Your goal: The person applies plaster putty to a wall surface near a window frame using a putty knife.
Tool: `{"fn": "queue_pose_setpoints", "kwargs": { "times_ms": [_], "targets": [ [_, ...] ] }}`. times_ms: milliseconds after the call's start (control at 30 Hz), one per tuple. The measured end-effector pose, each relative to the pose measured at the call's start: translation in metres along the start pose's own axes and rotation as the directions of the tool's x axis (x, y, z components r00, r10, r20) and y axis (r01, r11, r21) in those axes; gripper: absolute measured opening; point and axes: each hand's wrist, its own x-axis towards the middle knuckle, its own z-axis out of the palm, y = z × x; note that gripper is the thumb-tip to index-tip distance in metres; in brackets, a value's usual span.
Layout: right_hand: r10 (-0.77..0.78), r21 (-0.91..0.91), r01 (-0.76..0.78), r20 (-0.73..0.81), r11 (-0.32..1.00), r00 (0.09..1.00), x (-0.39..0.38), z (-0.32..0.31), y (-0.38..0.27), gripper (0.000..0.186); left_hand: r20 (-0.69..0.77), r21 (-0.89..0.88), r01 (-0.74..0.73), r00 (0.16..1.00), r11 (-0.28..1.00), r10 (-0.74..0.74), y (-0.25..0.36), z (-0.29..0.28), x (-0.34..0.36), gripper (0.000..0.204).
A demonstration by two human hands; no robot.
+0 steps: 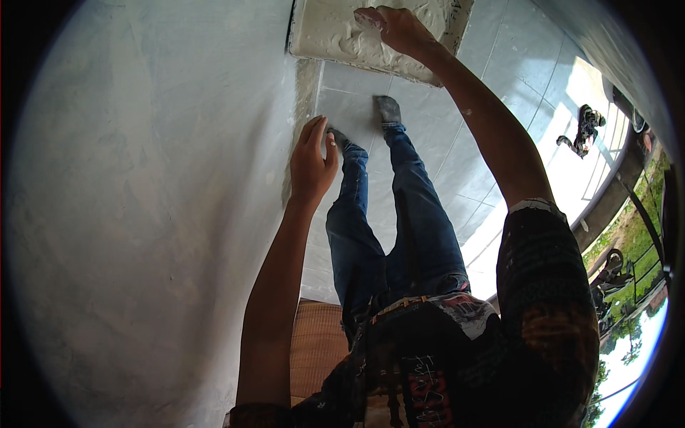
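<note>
At the top, a large shallow tray point(364, 63) lies on the floor with wet, off-white plaster point(332, 32) spread lumpily inside it. My right hand point(405, 32) reaches over the plaster with its fingers closed. A pinkish, plaster-smeared shape point(369, 18) shows at its fingertips, but I cannot tell what it is. My left hand point(312, 160) is raised beside the wall point(157, 178), with its fingers stretched out and the thumb apart. Nothing shows in it. The wall is pale grey and patchy, with a rough strip along its foot.
My legs in blue jeans point(421, 200) and feet in grey socks point(389, 108) are on grey floor tiles point(435, 114). Behind me lies a brown woven-looking surface point(317, 342). Dark footwear point(585, 132) sits in sunlight at the right, near a ledge with grass beyond it.
</note>
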Motion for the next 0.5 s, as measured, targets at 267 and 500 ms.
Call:
{"fn": "queue_pose_setpoints", "kwargs": {
  "times_ms": [267,500],
  "targets": [
    [0.25,0.548,-0.307,0.178,0.778,0.952,0.006,-0.002,-0.009,0.032,-0.009,0.019,-0.006,1.0,1.0,0.006,0.008,0.005,0.0,0.034],
    [0.032,0.643,-0.178,0.232,0.745,0.972,-0.003,0.001,0.001,0.035,-0.022,0.025,-0.002,1.0,1.0,0.002,0.008,0.005,-0.004,0.034]
  ]
}}
